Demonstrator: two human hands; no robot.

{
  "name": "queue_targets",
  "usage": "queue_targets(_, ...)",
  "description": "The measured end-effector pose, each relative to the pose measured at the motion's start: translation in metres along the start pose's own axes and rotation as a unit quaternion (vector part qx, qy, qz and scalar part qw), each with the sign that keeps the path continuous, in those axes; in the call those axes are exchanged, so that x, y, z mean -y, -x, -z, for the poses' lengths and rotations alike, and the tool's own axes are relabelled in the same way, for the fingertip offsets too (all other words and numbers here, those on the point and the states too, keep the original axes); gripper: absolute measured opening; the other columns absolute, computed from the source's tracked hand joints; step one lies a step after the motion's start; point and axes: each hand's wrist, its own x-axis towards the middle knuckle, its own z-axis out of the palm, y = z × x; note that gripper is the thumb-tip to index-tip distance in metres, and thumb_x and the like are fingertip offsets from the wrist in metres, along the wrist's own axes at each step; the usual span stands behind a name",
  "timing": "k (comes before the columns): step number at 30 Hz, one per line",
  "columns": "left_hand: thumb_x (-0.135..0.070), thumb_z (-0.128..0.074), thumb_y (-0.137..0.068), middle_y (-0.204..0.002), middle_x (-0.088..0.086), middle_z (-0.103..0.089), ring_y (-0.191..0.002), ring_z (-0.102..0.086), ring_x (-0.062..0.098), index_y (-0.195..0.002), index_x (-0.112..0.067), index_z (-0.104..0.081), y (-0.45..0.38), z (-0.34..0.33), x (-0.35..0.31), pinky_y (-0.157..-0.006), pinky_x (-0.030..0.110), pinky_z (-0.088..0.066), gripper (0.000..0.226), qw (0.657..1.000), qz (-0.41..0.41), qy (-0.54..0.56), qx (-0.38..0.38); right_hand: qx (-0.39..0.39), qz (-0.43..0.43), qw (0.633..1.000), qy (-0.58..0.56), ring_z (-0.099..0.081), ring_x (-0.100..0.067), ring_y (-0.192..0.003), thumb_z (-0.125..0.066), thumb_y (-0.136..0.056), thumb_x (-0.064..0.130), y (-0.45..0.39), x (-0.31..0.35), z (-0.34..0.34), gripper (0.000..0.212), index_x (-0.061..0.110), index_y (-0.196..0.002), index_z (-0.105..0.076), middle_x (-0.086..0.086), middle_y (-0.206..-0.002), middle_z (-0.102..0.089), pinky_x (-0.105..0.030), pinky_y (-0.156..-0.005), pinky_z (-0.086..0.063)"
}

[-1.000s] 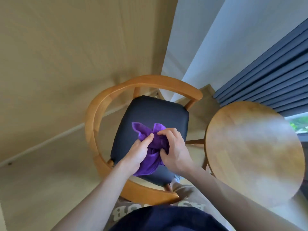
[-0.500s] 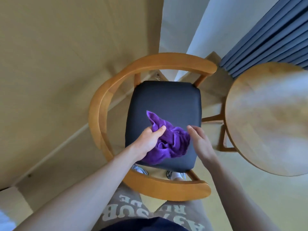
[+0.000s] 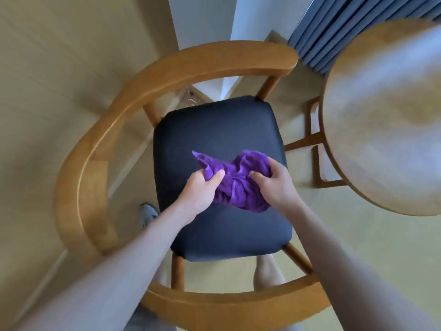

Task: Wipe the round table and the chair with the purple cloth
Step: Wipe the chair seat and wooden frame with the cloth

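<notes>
The purple cloth [image 3: 235,185] lies bunched over the dark seat [image 3: 217,130] of a wooden chair with a curved arm rail [image 3: 100,139]. My left hand [image 3: 201,189] grips the cloth's left part, thumb on top. My right hand [image 3: 274,185] grips its right part. Both hands hold the cloth just above or on the middle of the seat; I cannot tell which. The round wooden table [image 3: 391,120] stands to the right of the chair, apart from my hands.
Grey-blue curtains [image 3: 334,27] hang behind the table at the top right. A beige wall runs along the left, close to the chair's rail. My shoe [image 3: 148,213] shows on the floor beside the seat's left edge.
My right hand, off the cloth half a second ago, has taken hold of its right side. The view has dropped closer over the chair seat.
</notes>
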Motion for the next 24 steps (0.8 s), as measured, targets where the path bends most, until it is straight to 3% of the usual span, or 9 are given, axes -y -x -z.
queue_targets(2,-0.035,-0.060,-0.104,-0.113,0.005,-0.077,-0.108,-0.071,0.019,-0.111,-0.001,-0.069,-0.030,0.006,-0.007,-0.099,0.034,-0.056,0.035,0.999,-0.027,-0.024,0.000,-0.046,0.031,0.998,-0.010,-0.071,-0.010,-0.092,-0.064,-0.093,0.013,-0.023,0.001,-0.007,0.021,0.034,-0.095,-0.068,0.010,-0.093,-0.075,-0.041,-0.089,-0.060)
queue_targets(4,-0.038,-0.060,-0.103,-0.118,0.006,-0.074,-0.112,-0.069,0.020,-0.117,-0.004,-0.065,-0.064,0.010,-0.012,-0.106,0.039,-0.052,0.037,0.998,-0.057,-0.039,0.006,-0.114,0.062,0.992,-0.001,-0.068,-0.011,-0.096,-0.065,-0.094,0.022,-0.056,-0.006,-0.012,0.013,0.029,-0.106,-0.067,0.008,-0.102,-0.072,-0.042,-0.093,-0.056)
queue_targets(7,-0.038,-0.063,-0.098,-0.134,0.000,-0.062,-0.128,-0.056,0.020,-0.132,-0.019,-0.056,-0.117,0.018,-0.003,-0.114,0.044,-0.042,0.039,0.985,-0.077,-0.153,0.029,-0.178,0.047,0.979,0.085,-0.052,-0.020,-0.122,-0.067,-0.094,0.035,-0.105,-0.034,-0.027,0.052,0.015,-0.139,-0.049,-0.006,-0.136,-0.052,-0.036,-0.109,-0.042)
queue_targets(10,-0.029,-0.065,-0.094,-0.147,0.003,-0.046,-0.139,-0.038,0.026,-0.145,-0.021,-0.047,-0.156,0.028,0.012,-0.115,0.046,-0.036,0.055,0.915,-0.144,-0.377,0.005,-0.153,0.082,0.957,0.231,-0.023,-0.032,-0.150,-0.059,-0.093,0.055,-0.139,-0.052,-0.056,0.080,0.023,-0.158,-0.025,-0.012,-0.165,-0.021,-0.053,-0.123,-0.022)
queue_targets(14,-0.019,-0.059,-0.095,-0.154,0.008,-0.045,-0.148,-0.035,0.027,-0.145,-0.011,-0.048,-0.194,0.028,0.016,-0.122,0.046,-0.031,0.052,0.816,-0.314,-0.480,-0.076,-0.097,0.113,0.918,0.368,0.011,-0.037,-0.156,-0.037,-0.088,0.079,-0.178,-0.051,-0.098,0.089,0.040,-0.161,-0.006,0.000,-0.172,0.007,-0.068,-0.118,0.005)
queue_targets(16,-0.022,-0.054,-0.100,-0.162,0.011,-0.038,-0.155,-0.027,0.027,-0.152,-0.007,-0.042,-0.208,0.021,0.017,-0.127,0.045,-0.024,0.055,0.815,-0.316,-0.475,-0.104,-0.113,0.118,0.896,0.412,0.008,-0.041,-0.155,-0.030,-0.091,0.078,-0.185,-0.054,-0.111,0.084,0.038,-0.162,-0.010,-0.001,-0.172,0.003,-0.072,-0.117,0.001)
queue_targets(19,-0.027,-0.050,-0.102,-0.167,0.015,-0.030,-0.158,-0.019,0.030,-0.157,-0.003,-0.034,-0.215,0.012,0.030,-0.129,0.048,-0.016,0.062,0.815,-0.330,-0.461,-0.120,-0.164,0.173,0.866,0.440,-0.022,-0.043,-0.148,-0.039,-0.096,0.059,-0.187,-0.065,-0.099,0.062,0.031,-0.152,-0.037,-0.006,-0.164,-0.029,-0.066,-0.110,-0.024)
queue_targets(21,-0.032,-0.044,-0.102,-0.170,0.016,-0.024,-0.160,-0.015,0.031,-0.160,-0.004,-0.030,-0.218,0.012,0.043,-0.130,0.048,-0.011,0.066,0.794,-0.351,-0.479,-0.128,-0.165,0.229,0.839,0.464,-0.044,-0.041,-0.124,-0.048,-0.090,0.050,-0.195,-0.069,-0.079,0.046,0.022,-0.127,-0.054,-0.008,-0.139,-0.050,-0.053,-0.091,-0.039)
queue_targets(24,-0.036,-0.041,-0.099,-0.171,0.015,-0.022,-0.160,-0.014,0.030,-0.160,-0.011,-0.030,-0.225,0.015,0.054,-0.131,0.047,-0.010,0.067,0.762,-0.375,-0.507,-0.148,-0.161,0.257,0.821,0.484,-0.050,-0.036,-0.096,-0.056,-0.083,0.049,-0.203,-0.072,-0.064,0.036,0.015,-0.094,-0.058,-0.006,-0.104,-0.058,-0.040,-0.068,-0.036)
